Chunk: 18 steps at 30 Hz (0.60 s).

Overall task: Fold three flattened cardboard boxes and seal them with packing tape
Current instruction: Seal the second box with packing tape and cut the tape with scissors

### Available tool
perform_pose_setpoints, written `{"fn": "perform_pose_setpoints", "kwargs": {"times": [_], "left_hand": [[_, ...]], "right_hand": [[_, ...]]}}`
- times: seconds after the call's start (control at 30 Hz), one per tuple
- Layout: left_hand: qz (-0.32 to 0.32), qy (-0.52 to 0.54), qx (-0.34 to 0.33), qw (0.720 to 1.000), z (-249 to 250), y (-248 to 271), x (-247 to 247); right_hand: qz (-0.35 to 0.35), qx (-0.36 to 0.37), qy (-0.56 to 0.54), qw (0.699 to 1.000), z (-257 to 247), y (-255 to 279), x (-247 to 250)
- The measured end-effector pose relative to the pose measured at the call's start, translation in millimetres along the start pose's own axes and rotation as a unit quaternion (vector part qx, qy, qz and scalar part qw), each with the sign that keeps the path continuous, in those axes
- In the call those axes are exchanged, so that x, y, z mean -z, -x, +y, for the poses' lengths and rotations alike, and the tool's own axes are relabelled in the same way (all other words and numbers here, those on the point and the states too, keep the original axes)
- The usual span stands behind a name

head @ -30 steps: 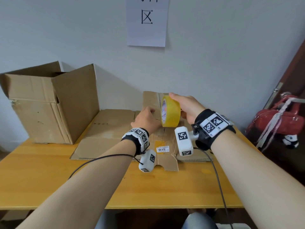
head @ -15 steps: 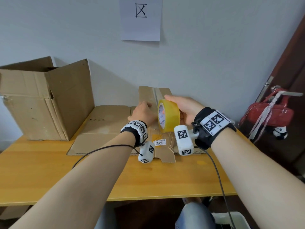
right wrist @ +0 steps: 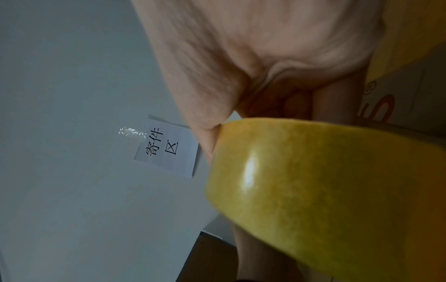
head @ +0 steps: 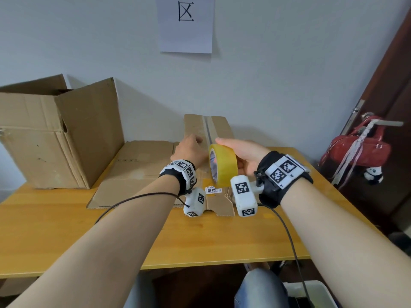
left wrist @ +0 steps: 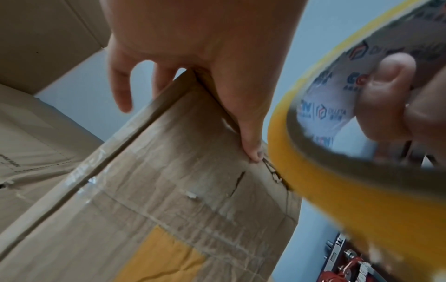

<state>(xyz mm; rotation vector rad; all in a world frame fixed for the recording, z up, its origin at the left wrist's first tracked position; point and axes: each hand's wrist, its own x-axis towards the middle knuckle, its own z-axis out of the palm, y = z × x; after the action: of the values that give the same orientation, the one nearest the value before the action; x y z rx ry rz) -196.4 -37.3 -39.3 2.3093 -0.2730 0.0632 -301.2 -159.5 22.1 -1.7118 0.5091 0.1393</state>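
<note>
Item in hand: one small cardboard box (head: 206, 138), folded, standing toward the back edge of the table (head: 66, 230) near its middle, a taped seam down its upper face. Step, as we judge it: sealing this box. Our left hand (head: 191, 150) rests on the box, thumb pressing its edge and fingers draped over the top, in the left wrist view. Our right hand (head: 242, 155) grasps one roll of yellow packing tape (head: 222, 165), thumb through the core, just beside the left thumb. Next move, we reckon: draw the tape along the seam while the left hand pins the end. Count: one large open box (head: 55, 138) at the back left corner; one flattened sheet (head: 133, 174) between the two boxes; three cartons in all.
</note>
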Motion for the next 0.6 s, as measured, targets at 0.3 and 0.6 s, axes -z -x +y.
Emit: {"fn": "perform_pose_setpoints", "kwargs": {"times": [0.3,0.6], "left_hand": [[-0.009,-0.013,-0.023,1.0,-2,-3,-4],[-0.038,-0.011,-0.045,0.998,-1,-3,-6]], "right_hand": [[-0.008,0.013,-0.011,1.0,13,-3,-6],[-0.003,0.018,-0.03,0.999,20,-2,-4]]}}
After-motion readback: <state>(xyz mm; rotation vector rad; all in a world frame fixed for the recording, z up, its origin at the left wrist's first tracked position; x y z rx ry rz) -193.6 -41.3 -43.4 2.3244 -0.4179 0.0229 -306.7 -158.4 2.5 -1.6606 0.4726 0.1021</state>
